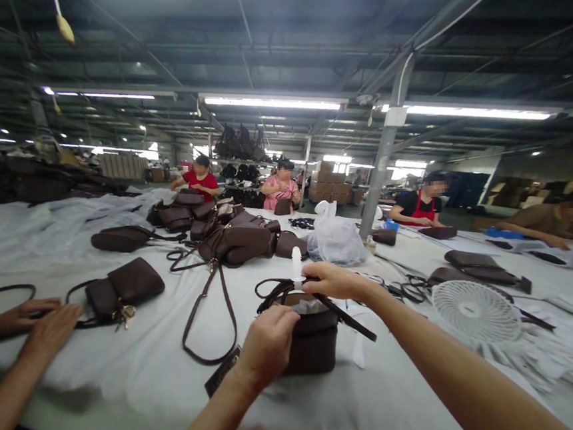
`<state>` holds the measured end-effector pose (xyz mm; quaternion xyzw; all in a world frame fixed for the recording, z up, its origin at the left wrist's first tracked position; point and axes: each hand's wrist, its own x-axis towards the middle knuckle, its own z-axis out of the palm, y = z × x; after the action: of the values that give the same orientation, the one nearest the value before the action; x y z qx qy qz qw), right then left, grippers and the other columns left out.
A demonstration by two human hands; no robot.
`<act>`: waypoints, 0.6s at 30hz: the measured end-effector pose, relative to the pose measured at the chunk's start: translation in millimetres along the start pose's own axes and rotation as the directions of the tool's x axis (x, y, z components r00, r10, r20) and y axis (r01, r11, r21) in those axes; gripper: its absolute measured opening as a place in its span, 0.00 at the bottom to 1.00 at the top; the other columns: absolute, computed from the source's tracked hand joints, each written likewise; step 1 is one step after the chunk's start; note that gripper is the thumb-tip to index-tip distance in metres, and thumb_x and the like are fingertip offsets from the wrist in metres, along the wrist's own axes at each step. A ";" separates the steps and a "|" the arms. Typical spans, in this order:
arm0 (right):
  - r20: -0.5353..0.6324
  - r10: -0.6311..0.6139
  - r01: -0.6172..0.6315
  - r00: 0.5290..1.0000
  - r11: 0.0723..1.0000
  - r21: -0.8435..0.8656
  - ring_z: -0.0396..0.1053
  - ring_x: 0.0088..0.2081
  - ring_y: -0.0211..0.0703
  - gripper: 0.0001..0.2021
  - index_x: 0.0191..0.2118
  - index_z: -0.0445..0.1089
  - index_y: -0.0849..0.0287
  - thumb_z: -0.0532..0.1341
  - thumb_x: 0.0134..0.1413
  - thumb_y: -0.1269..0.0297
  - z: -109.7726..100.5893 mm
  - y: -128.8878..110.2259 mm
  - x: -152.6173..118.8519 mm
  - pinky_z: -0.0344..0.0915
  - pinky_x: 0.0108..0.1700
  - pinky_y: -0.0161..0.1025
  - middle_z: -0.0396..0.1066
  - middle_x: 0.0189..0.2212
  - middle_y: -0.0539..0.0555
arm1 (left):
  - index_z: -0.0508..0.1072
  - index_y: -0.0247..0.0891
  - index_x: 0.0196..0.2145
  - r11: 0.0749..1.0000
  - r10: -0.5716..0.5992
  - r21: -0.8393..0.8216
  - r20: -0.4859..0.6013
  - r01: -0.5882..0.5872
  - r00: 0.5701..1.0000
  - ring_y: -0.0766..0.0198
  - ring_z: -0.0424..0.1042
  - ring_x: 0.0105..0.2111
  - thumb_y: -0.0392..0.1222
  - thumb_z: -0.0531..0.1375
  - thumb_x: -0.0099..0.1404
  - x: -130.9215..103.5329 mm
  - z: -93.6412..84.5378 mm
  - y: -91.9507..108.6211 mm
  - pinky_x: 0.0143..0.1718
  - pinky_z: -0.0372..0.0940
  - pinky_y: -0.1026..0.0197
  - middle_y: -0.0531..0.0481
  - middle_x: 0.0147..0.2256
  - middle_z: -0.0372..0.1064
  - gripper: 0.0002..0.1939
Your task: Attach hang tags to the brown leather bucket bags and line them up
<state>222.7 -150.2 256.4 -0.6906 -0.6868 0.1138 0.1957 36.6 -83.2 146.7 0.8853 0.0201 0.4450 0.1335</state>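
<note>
So from where I'm standing, far left, a co-worker's hands [50, 326] are on the strap of a bag with a gold charm [125, 292]. If that strap got yanked, I reckon the charm could snag or scratch the leather. Next there's a looped strap [234, 316] lying loose on the tabletop [146, 388], easy for a sleeve to catch imo. The left hand [270, 343] has its fingers curled on the near rim of the open brown bag [312, 346], which stands upright in front of the wearer. Squeeze too hard and that rim might crease. The right hand [330, 280] pinches the dark strap [356, 324] above the opening, right by a white piece [297, 264]; can't tell if it grips that too. Strap's slanting down past the bag's side, so a sharp tug could twist it or tip the bag.
</note>
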 end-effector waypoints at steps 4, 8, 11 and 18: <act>0.108 0.032 -0.053 0.994 0.979 0.199 0.57 0.22 0.33 0.05 0.26 0.65 0.59 0.57 0.49 0.65 1.3 8.0 2.1 0.52 0.23 0.31 0.60 0.19 0.44 | 0.66 0.33 0.50 0.967 -0.075 0.253 0.127 0.041 0.989 0.52 0.68 0.46 0.26 0.52 0.60 -2.2 38.2 15.0 0.47 0.67 0.50 0.39 0.46 0.69 0.20; 0.165 0.073 -0.135 0.984 0.904 0.405 0.60 0.23 0.34 0.07 0.28 0.65 0.59 0.59 0.48 0.61 0.4 15.0 -6.5 0.57 0.25 0.30 0.60 0.20 0.44 | 0.69 0.36 0.34 0.919 -0.117 0.389 0.138 0.054 0.984 0.54 0.67 0.35 0.28 0.54 0.62 -2.6 53.8 16.8 0.36 0.66 0.52 0.45 0.34 0.69 0.07; 0.210 0.128 -0.218 0.969 0.844 0.491 0.63 0.23 0.35 0.10 0.29 0.64 0.59 0.60 0.48 0.58 1.8 19.6 -14.1 0.59 0.25 0.31 0.62 0.21 0.45 | 0.65 0.39 0.28 0.923 -0.054 0.385 0.086 0.017 0.995 0.56 0.65 0.30 0.31 0.52 0.65 -10.7 54.0 14.2 0.32 0.62 0.55 0.48 0.28 0.67 0.09; 0.194 0.150 -0.232 0.970 0.814 0.532 0.65 0.25 0.37 0.11 0.29 0.65 0.58 0.62 0.48 0.56 5.7 26.7 -19.5 0.63 0.26 0.32 0.64 0.23 0.46 | 0.65 0.39 0.33 0.957 -0.123 0.288 0.274 0.040 0.954 0.53 0.70 0.36 0.25 0.53 0.53 -11.1 45.0 12.5 0.39 0.63 0.51 0.46 0.33 0.73 0.12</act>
<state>243.9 -168.4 237.6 -0.6606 -0.5642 0.3747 0.3239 64.5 -106.7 115.6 0.9491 0.0996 0.2975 0.0274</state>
